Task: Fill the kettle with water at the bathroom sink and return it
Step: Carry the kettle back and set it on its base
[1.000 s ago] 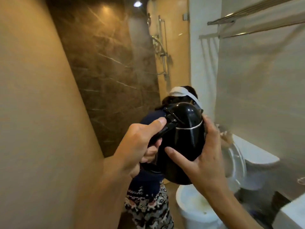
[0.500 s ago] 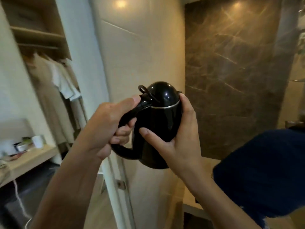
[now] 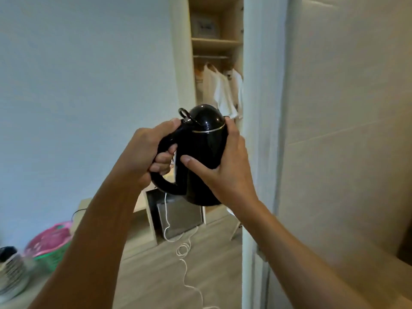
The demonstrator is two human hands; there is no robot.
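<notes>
In front of the open wardrobe (image 3: 215,63), in the head view, the black kettle (image 3: 201,157) is carried in the air, upright, lid closed, between both hands. The left hand (image 3: 145,152) is wrapped tight around the handle on the side of the kettle away from the wardrobe, thumb on top near the lid lever. The right hand (image 3: 225,166) is spread flat against the body, fingers curled round its far side and thumb across the front, clamped on it. Below the kettle a white cord (image 3: 185,248) trails over the wooden floor. Whether it holds water cannot be seen; the two-handed carry suggests weight. Glossy and rigid, it could slip under the palm, so the handle is the sure hold, with the other hand steadying low on the body.
</notes>
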